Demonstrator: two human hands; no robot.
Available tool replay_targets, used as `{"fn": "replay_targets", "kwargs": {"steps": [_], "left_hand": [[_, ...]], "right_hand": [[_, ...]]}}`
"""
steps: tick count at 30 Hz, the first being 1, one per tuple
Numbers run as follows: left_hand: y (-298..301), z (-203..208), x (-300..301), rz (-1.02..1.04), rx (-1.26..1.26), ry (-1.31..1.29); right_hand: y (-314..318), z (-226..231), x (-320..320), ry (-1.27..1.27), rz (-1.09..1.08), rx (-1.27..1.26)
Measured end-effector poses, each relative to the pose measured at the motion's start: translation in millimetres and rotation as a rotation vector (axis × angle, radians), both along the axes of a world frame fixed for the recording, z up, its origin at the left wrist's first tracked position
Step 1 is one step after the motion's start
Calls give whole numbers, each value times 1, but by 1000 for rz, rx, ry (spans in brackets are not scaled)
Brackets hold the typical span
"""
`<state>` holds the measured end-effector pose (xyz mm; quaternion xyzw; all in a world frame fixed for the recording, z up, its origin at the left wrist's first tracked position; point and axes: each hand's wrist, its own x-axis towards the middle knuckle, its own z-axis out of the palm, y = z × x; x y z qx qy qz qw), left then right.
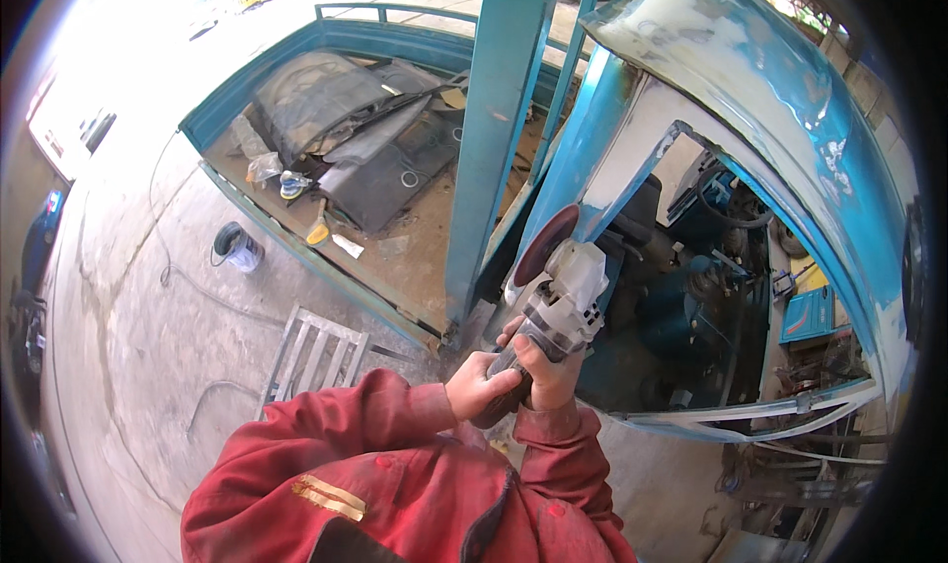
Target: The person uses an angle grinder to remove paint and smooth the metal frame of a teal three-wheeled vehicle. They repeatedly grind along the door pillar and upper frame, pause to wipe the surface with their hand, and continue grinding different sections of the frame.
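Observation:
Both my hands are closed round a grey and white angle grinder (563, 296) with a dark reddish round disc (544, 247). My left hand (476, 385) wraps its rear body, and my right hand (549, 367) grips it just ahead, close to the left one. The disc is up beside the blue and whitish door pillar (610, 173) of a truck cab; whether it touches the metal I cannot tell. Patches of bare and whitish surface show on the cab roof (750, 59). Part of the grinder's handle is hidden under my fingers.
Left of the cab, a blue truck bed (326, 257) holds dark panels (380, 168), a blue-and-white sander (294, 184) and scraps. A bucket (239, 247) and a metal slatted stand (314, 351) are on the concrete floor, where a cable (217, 291) trails. Inside the cab is a steering wheel (736, 196).

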<state>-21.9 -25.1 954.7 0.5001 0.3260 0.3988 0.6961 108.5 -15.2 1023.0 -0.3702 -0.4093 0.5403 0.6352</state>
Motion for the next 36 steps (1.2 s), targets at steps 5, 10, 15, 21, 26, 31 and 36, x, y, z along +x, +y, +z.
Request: {"fn": "replay_targets", "kwargs": {"steps": [5,10,15,21,26,31,36], "left_hand": [[0,-1,6,59,4,70],[5,1,9,33,-5,59],[14,9,10,-8,26,84],[17,12,16,39,56,37],[17,14,19,48,28,28],[19,15,20,48,33,33],[20,13,21,54,45,38]], "right_hand": [[5,-6,0,-118,-131,-15],[11,-8,7,-100,-113,12],[19,-9,6,-144,-163,84],[21,-5,10,-132,-145,69],[24,0,15,-156,-103,72],[25,2,16,-147,-102,68],[25,3,17,-147,-88,56]]}}
